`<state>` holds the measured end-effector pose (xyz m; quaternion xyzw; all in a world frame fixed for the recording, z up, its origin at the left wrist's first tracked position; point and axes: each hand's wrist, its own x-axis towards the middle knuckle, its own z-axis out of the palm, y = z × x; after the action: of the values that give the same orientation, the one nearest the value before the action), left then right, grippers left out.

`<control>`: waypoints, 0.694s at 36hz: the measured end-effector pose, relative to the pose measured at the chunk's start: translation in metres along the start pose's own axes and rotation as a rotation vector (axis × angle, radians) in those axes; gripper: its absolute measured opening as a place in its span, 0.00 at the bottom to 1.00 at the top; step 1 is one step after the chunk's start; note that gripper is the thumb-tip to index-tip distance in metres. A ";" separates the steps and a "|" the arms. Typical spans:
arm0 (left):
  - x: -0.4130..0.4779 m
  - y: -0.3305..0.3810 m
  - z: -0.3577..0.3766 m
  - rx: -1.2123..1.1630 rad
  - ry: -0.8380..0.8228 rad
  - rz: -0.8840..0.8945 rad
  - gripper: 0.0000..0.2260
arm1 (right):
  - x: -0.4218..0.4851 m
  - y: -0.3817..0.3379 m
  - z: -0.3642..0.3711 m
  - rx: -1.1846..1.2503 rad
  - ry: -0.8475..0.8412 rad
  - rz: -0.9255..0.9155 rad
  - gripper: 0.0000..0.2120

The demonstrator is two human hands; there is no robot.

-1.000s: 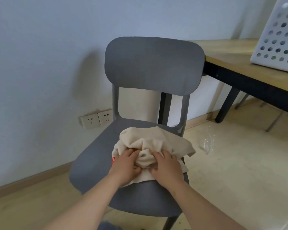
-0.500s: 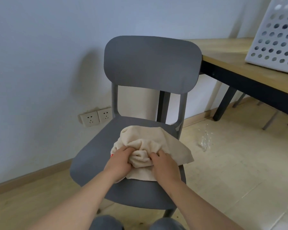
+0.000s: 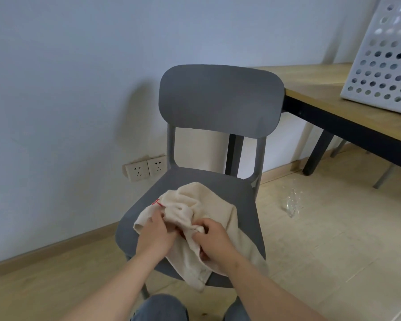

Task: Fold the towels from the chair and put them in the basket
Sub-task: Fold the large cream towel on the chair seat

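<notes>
Cream terry towel (image 3: 208, 212), crumpled with a red mark near its left edge, lies on the seat of the grey plastic chair (image 3: 220, 98), its front end spilling over the seat's near edge toward the person. Both hands sit on its near half: the left hand (image 3: 155, 235) pinches cloth at the left side, the right hand (image 3: 214, 239) is clenched on a bunched fold just beside it. The white perforated plastic basket (image 3: 387, 66) stands well apart on the wooden table (image 3: 315, 89), to the right; the right hand is nearer it.
</notes>
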<state>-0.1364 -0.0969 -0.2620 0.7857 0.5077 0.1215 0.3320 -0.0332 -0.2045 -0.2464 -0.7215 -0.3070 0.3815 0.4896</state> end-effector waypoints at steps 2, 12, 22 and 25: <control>0.002 0.004 -0.002 -0.006 -0.103 0.066 0.27 | 0.002 -0.007 -0.002 0.173 0.047 0.046 0.13; 0.014 -0.006 -0.011 0.299 -0.274 0.244 0.47 | 0.011 -0.057 -0.039 0.530 0.149 0.117 0.07; 0.024 0.002 -0.024 0.439 -0.329 0.176 0.18 | 0.027 -0.060 -0.067 0.147 0.523 -0.081 0.10; 0.024 0.005 -0.019 0.439 -0.327 0.166 0.20 | 0.031 -0.043 -0.056 -0.439 0.384 -0.161 0.18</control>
<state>-0.1321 -0.0697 -0.2479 0.8868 0.3953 -0.0928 0.2205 0.0275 -0.1908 -0.2007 -0.8423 -0.3402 0.1227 0.3996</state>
